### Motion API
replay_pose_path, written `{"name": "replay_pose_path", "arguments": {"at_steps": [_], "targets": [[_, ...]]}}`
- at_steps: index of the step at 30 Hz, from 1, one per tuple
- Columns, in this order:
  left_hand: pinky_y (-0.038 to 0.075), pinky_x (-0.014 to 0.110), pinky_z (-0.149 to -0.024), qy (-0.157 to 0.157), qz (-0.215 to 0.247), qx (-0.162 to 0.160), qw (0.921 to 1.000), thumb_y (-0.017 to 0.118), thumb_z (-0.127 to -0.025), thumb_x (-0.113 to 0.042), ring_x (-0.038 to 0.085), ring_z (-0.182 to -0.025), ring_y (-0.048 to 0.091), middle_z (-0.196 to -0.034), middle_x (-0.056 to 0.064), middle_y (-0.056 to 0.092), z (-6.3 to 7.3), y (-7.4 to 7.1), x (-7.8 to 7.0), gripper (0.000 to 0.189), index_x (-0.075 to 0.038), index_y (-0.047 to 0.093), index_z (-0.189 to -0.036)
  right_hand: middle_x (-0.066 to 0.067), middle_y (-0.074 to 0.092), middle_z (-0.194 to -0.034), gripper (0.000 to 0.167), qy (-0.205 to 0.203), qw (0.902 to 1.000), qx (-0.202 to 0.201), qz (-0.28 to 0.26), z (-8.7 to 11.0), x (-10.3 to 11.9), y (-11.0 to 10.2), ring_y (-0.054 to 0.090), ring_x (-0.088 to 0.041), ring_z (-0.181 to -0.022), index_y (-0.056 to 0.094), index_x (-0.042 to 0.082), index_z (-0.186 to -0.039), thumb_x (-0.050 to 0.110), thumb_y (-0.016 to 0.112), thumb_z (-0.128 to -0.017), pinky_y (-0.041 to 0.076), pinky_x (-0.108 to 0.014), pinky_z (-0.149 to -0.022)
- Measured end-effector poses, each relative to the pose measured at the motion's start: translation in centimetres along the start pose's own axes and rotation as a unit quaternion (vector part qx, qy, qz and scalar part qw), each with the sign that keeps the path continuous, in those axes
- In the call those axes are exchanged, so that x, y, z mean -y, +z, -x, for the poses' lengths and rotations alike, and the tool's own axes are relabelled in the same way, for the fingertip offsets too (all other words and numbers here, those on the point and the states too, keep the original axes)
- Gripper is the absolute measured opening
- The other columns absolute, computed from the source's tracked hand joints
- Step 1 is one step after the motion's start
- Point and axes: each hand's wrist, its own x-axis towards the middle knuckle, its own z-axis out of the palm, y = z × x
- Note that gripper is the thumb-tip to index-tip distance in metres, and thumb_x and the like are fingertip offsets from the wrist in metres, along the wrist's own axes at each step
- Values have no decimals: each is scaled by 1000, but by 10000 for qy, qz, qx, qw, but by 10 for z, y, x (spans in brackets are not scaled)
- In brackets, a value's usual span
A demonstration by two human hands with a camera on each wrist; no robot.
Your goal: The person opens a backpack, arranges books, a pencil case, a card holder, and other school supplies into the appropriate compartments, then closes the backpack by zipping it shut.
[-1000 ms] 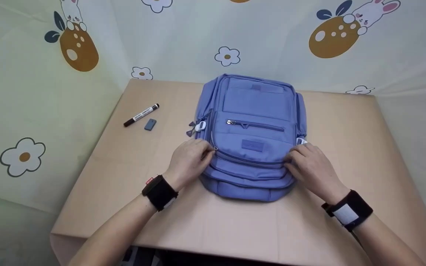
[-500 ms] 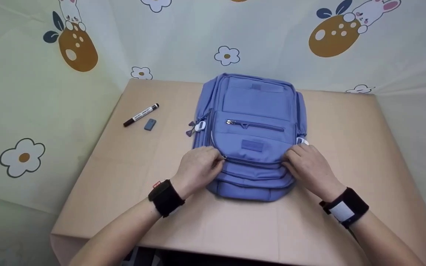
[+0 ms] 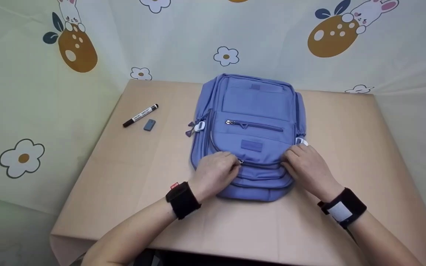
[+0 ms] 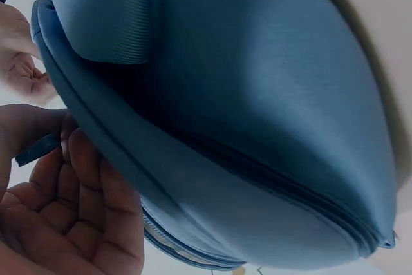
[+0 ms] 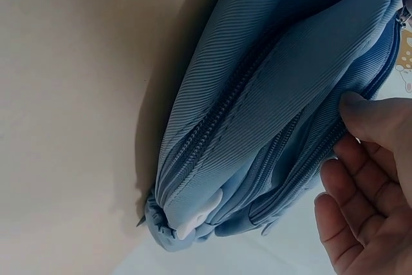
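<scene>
A blue backpack (image 3: 257, 101) lies front side up on the table, its top toward the far wall. My left hand (image 3: 216, 171) pinches a zipper pull at the front pocket's curved lower zipper; the metal slider (image 3: 240, 162) shows just past the fingertips. In the left wrist view, the dark pull tab (image 4: 37, 150) pokes out between thumb and curled forefinger. Over at the pocket's right lower corner, my right hand (image 3: 309, 168) pinches the fabric along the same zipper. The right wrist view has the thumb and forefinger on the zipper's edge (image 5: 335, 133).
A black-and-white marker (image 3: 141, 115) and a small grey-blue rectangular piece (image 3: 149, 125) lie left of the backpack on the tan tabletop (image 3: 124, 177). A printed cloth (image 3: 183, 40) hangs behind and at both sides. White buckles (image 3: 199, 126) sit at the bag's sides.
My left hand has slid right and slightly nearer along the curved zipper, carrying the slider from the pocket's left side to its lower edge. The right hand stays almost still at the right corner.
</scene>
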Motion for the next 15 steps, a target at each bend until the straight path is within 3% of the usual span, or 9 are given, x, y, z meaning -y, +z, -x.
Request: {"name": "replay_pose_path", "arguments": {"at_steps": [5, 8, 12, 15], "targets": [[52, 30, -61, 35, -55, 217, 9997, 69, -98, -28, 14, -71, 64, -81, -5, 70, 3, -8, 4, 15, -15, 76, -93, -7, 61, -88, 22, -6, 10000, -33, -23, 0, 0, 1, 55, -30, -81, 62, 5, -90, -2, 81, -79, 44, -43, -68], [51, 30, -62, 267, -91, 41, 9996, 71, -96, -26, 15, -72, 62, -84, -4, 69, 6, -16, 13, 13, -14, 76, -95, -7, 61, -89, 22, 11, 10000, -31, -42, 0, 0, 2, 56, -30, -81, 63, 5, -90, -1, 81, -79, 44, -43, -67], [53, 34, -80, 752, -79, -354, 9965, 75, -91, -12, 21, -91, 63, -101, 3, 69, 6, -23, 40, 18, -9, 74, -108, -6, 61, -89, 22, 54, 10000, -31, -66, 1, 0, 3, 56, -30, -81, 63, 5, -91, -2, 81, -79, 43, -43, -67], [51, 37, -95, 1018, 35, -397, 9940, 76, -90, -8, 25, -106, 63, -111, 7, 67, 3, -23, 61, 24, -7, 73, -113, -6, 61, -89, 23, 77, 9999, -50, -90, 1, 0, 3, 56, -29, -81, 63, 6, -91, -2, 81, -79, 43, -43, -67]]}}
